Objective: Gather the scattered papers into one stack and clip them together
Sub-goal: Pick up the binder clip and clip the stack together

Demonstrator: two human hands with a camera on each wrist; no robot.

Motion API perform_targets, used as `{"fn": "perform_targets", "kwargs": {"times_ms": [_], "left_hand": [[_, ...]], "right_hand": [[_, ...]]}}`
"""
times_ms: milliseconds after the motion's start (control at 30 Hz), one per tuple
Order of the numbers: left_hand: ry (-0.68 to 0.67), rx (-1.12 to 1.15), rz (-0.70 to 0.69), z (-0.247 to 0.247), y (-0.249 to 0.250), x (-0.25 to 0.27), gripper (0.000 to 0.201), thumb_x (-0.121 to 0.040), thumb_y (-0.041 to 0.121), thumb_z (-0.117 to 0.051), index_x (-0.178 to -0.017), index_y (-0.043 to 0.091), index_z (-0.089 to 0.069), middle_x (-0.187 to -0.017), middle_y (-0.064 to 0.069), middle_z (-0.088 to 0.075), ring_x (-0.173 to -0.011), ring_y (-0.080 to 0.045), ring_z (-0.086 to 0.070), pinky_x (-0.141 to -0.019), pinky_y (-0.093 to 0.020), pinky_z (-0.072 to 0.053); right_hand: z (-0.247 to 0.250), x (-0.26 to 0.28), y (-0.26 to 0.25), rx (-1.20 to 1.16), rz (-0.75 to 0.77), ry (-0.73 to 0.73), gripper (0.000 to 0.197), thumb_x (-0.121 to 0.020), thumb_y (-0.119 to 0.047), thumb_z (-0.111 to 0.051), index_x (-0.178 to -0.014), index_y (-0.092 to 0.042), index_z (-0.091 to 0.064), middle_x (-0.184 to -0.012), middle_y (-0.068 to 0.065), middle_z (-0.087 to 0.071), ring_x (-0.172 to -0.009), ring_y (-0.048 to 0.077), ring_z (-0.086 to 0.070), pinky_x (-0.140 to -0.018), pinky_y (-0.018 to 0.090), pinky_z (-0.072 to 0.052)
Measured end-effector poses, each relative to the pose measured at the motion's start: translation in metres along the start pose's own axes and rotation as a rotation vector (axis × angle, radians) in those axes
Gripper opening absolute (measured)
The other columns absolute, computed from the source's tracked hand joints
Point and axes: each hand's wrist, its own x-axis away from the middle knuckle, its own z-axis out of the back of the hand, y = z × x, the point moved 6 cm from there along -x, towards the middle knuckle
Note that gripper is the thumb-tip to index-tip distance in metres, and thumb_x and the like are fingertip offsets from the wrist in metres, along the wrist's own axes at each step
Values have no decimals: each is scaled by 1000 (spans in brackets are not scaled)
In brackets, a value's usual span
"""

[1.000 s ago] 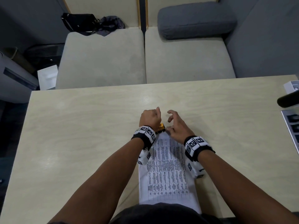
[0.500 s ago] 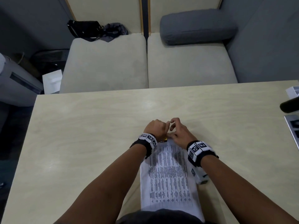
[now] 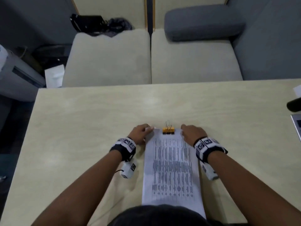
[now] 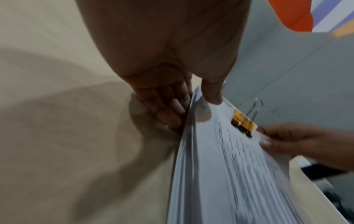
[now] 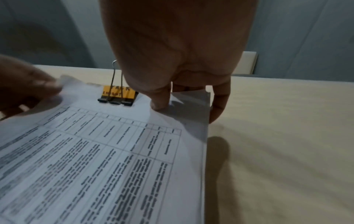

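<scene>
Head view, lower centre of frame: the paper stack [image 3: 171, 168] is laid flat on the table [image 3: 81, 119], long side running toward the bottom edge, where its near end is hidden by the person's head. Printed tables are seen on the top sheet.

Left of the stack's far corner, the left hand [image 3: 141, 133] is placed. In the left wrist view the corner is pinched, thumb on top and fingers [image 4: 168, 112] curled under the edge.

Middle of the far edge: a yellow binder clip [image 3: 168, 130] is seated on the stack, wire handles standing up, black spine edge facing the page. It is touched by neither hand.

Right of the clip, the right hand [image 3: 192, 133] is placed at the other far corner. In the right wrist view the thumb is pressed down on the top sheet and one finger is curled round the side edge, so that corner is pinched too.

Handling, judged: the stack is light, thin and floppy; sag is expected if it is lifted by one corner. Loose sheets are slippery against each other, but they are likely held by the clip now. A grip at both far corners, or near the clip, is best; creasing is a risk if the free end is grabbed.

Task is judged near done.
</scene>
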Motion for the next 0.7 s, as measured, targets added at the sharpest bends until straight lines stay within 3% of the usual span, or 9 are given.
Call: {"fn": "perform_targets", "kwargs": {"times_ms": [133,200,267,367,433,500,600,700], "left_hand": [[-61,119,114,-20,-24,25,29,-90,32,-66,-108,11,-60,-100,-4,-69,-83,-17,-64,-70,-27,-50],[-122,108,89,-40,-29,41,38,-88,41,-65,-116,17,-62,-108,1,-70,-91,-18,-68,-78,-31,-54],[-134,92,67,-53,-33,58,45,-84,52,-62,-118,21,-64,-111,2,-72,-94,-17,-70,-84,-37,-57],[-59,22,99,-50,-40,72,39,-87,48,-62,-111,19,-67,-107,-1,-74,-92,-18,-71,-82,-39,-58],[50,-79,137,-26,-45,72,32,-88,43,-62,-100,14,-68,-100,-3,-74,-87,-23,-70,-74,-35,-56],[183,-208,191,17,-51,68,29,-91,41,-60,-91,12,-63,-91,-8,-71,-80,-28,-65,-63,-30,-46],[317,-294,281,95,-68,63,27,-93,37,-58,-92,10,-62,-81,-7,-63,-70,-27,-58,-61,-29,-40],[422,-288,413,181,-101,61,26,-93,35,-60,-95,9,-63,-80,-8,-64,-63,-25,-57,-58,-29,-43]], "right_hand": [[0,-3,5,-100,-60,28,15,-93,-10,-46,-107,-12,-52,-98,7,-64,-82,24,-56,-73,34,-50],[3,-3,14,-193,-99,106,15,-91,-5,-46,-103,-11,-54,-99,11,-65,-88,28,-60,-72,37,-53],[8,-3,21,-267,-122,172,13,-92,-6,-47,-101,-7,-56,-98,15,-66,-89,30,-61,-72,38,-52],[10,-4,19,-393,-91,177,14,-97,-13,-49,-107,-6,-57,-106,15,-64,-94,30,-59,-80,39,-50],[12,-3,14,-395,-80,229,28,-94,-12,-54,-121,-11,-52,-126,12,-54,-114,30,-51,-95,42,-43],[12,-1,9,-376,-93,291,47,-89,-7,-56,-134,-15,-44,-141,9,-41,-129,30,-40,-105,43,-34],[-5,2,5,-456,-64,282,50,-88,-8,-57,-135,-18,-44,-144,8,-35,-130,30,-39,-108,42,-35],[-33,15,13,-383,-41,159,50,-87,-10,-59,-135,-18,-46,-143,7,-36,-131,28,-38,-108,38,-34]]}}
